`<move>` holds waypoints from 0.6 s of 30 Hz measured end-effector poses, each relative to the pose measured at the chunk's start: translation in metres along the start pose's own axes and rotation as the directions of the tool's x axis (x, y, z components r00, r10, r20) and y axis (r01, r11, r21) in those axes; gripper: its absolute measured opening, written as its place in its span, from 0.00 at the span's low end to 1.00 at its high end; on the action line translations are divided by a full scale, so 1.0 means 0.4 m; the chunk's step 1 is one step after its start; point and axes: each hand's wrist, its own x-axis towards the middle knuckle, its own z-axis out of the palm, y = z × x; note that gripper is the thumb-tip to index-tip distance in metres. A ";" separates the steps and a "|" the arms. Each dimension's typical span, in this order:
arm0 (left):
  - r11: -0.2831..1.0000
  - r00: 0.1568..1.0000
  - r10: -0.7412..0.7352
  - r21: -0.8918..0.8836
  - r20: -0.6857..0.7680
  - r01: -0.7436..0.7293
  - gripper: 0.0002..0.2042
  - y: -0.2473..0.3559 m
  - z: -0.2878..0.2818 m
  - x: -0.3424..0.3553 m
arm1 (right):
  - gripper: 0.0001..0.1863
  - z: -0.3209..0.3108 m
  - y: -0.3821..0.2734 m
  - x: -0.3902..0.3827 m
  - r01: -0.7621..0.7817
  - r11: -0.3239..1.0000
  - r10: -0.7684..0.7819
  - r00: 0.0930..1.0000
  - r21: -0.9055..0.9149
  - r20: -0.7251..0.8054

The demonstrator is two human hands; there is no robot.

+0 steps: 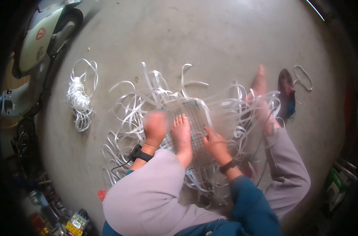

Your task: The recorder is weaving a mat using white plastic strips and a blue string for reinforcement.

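A partly woven panel of flat white plastic strips (195,118) lies on the floor, with thin dark lines across it and long loose strip ends (122,114) fanning out around it. My bare foot (181,133) rests on the panel. My left hand (155,125) is over its left side, beside the foot; blur hides the fingers and whatever they may hold. Over the right part is my right hand (216,144), index finger stretched forward and thumb apart from it, with nothing visible between them. The strips just past this hand are smeared by motion.
A bundle of white strip (79,98) lies to the left on the concrete floor. A parked scooter (37,47) stands at the far left. My other leg stretches out on the right, near a dark red shoe (286,88). Assorted items (74,224) crowd the lower left.
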 end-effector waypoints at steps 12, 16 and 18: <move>0.986 0.912 -0.113 -0.066 0.394 0.151 0.16 0.058 0.167 0.085 | 0.15 0.025 -0.019 0.013 0.042 0.995 -0.051 0.993 0.091 0.103; 0.975 0.887 -0.161 -0.069 0.434 0.210 0.10 0.049 0.193 0.087 | 0.14 0.044 -0.004 0.024 0.059 0.991 -0.072 0.992 0.122 0.102; 0.974 0.884 -0.156 -0.080 0.440 0.212 0.07 0.045 0.202 0.094 | 0.14 0.053 0.010 0.030 0.061 0.989 -0.074 0.993 0.133 0.097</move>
